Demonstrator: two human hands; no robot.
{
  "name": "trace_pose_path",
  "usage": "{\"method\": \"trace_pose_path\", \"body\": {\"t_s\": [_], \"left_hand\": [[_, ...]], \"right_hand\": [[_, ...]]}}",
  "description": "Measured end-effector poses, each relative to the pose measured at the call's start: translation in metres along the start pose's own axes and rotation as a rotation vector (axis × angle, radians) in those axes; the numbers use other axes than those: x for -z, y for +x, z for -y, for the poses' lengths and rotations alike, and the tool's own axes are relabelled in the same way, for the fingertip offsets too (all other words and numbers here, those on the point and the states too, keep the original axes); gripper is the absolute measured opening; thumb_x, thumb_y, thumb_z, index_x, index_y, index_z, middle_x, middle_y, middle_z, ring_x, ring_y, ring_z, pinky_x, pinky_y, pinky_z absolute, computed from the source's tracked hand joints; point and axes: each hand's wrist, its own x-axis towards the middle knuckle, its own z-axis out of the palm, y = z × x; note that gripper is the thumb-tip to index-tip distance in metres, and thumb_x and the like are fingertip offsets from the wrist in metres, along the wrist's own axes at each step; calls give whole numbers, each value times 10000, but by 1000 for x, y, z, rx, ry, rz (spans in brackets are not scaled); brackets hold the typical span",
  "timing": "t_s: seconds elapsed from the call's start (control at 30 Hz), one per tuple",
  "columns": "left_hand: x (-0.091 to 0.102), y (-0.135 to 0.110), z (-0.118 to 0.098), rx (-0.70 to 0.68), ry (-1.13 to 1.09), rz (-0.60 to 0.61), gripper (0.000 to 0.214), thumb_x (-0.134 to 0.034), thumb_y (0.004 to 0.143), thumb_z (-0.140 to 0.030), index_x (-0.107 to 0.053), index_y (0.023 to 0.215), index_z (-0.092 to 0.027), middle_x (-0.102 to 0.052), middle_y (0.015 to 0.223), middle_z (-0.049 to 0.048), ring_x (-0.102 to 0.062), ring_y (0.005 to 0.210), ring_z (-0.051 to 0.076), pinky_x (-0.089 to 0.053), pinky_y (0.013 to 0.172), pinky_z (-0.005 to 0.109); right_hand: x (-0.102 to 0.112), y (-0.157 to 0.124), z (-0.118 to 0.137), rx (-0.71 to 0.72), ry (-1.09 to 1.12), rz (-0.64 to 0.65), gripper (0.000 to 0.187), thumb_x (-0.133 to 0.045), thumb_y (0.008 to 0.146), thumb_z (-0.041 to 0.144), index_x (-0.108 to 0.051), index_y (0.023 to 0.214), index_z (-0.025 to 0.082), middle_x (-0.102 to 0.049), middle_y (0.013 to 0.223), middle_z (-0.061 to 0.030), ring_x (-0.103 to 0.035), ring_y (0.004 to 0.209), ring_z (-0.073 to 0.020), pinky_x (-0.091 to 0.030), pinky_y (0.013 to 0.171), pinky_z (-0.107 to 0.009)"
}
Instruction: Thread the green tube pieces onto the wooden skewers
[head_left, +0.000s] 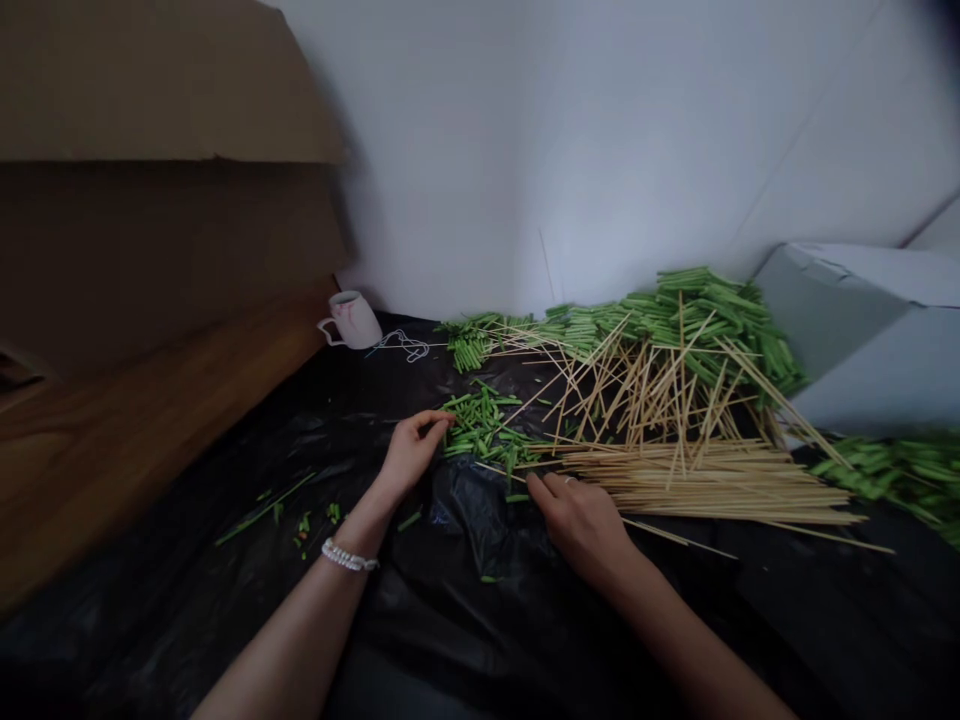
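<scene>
My left hand (413, 446), with a bead bracelet on the wrist, reaches to a small heap of cut green stalk pieces (484, 428) on black plastic sheeting (465, 610); its fingers curl in a pinch at the heap's left edge, around a green piece. My right hand (581, 520) rests palm down beside a bundle of bamboo skewers (705, 482), its fingers pointing at the skewer tips and closed loosely; whether it holds a skewer is hidden. Behind them lies a big pile of skewers threaded with green pieces (675, 340).
A white mug (351, 320) lies tipped at the back left with a white cord (405, 345) beside it. A wooden ledge (150, 410) and cardboard box (150, 90) stand left. A grey box (862, 320) sits right, more green pieces (900, 470) below it.
</scene>
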Motion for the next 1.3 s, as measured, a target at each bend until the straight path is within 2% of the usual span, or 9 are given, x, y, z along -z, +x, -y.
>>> {"method": "trace_pose_path", "body": {"t_s": [0.17, 0.3, 0.47, 0.7, 0.77, 0.87, 0.97, 1.03, 1.3], "left_hand": [[29, 22, -3, 210, -277, 4, 459, -760, 638, -472, -725, 940, -129, -739, 898, 121, -662, 805, 205, -492, 725, 311], [25, 49, -12, -8, 121, -74, 303, -684, 731, -393, -744, 920, -164, -741, 889, 92, -642, 786, 205, -478, 714, 310], [-4, 71, -10, -235, 755, 111, 175, -689, 728, -231, -771, 881, -208, -742, 880, 111, -627, 856, 263, -470, 775, 348], [1, 75, -17, -273, 813, 150, 135, -654, 725, -139, -758, 760, -218, -716, 826, 101, -615, 854, 256, -454, 766, 329], [7, 64, -27, -265, 754, 100, 153, -611, 778, -180, -752, 823, -217, -713, 878, 96, -609, 867, 243, -451, 782, 332], [7, 33, -37, -116, 252, 20, 189, -609, 816, -308, -726, 897, -182, -717, 879, 71, -605, 783, 195, -460, 756, 316], [-3, 3, -36, 125, -364, 191, 265, -691, 768, -379, -723, 913, -159, -709, 879, 66, -599, 743, 150, -462, 689, 268], [-11, -10, -33, 237, -624, 251, 291, -763, 713, -357, -737, 923, -158, -707, 877, 65, -597, 732, 124, -460, 683, 243], [-21, -19, -25, 389, -824, 287, 296, -840, 644, -289, -759, 901, -165, -713, 830, 48, -630, 757, 118, -480, 727, 240]], "right_hand": [[1, 3, 2, -27, 45, 189, 242, -481, 847, 54, -592, 1004, 200, -650, 872, -35, -623, 683, -137, -284, 505, -274], [2, 4, 3, -35, 48, 208, 248, -480, 849, 57, -590, 1022, 197, -653, 896, -46, -632, 702, -143, -300, 510, -278], [2, 3, 2, -20, 43, 187, 239, -491, 850, 66, -592, 1023, 196, -651, 863, -39, -621, 698, -133, -302, 518, -278], [-2, 0, -3, 18, 30, -25, 357, -491, 803, 31, -603, 1107, 181, -646, 813, -22, -584, 678, -124, -317, 551, -263], [-2, -1, -5, 5, 24, -116, 399, -487, 779, 14, -610, 1122, 177, -649, 819, -22, -569, 670, -115, -328, 570, -251], [-2, -3, -10, -30, 11, -249, 413, -471, 784, 25, -618, 1144, 164, -641, 802, -20, -549, 655, -116, -345, 590, -252], [0, -4, -13, -64, -14, -354, 403, -453, 823, 64, -612, 1183, 149, -629, 780, -22, -536, 644, -125, -349, 586, -266], [1, -3, -13, -71, -27, -393, 397, -444, 839, 77, -615, 1189, 152, -627, 767, -16, -529, 632, -124, -345, 582, -270], [2, -3, -10, -42, -39, -446, 391, -445, 853, 75, -620, 1192, 163, -633, 754, 5, -522, 611, -106, -337, 574, -271]]}}
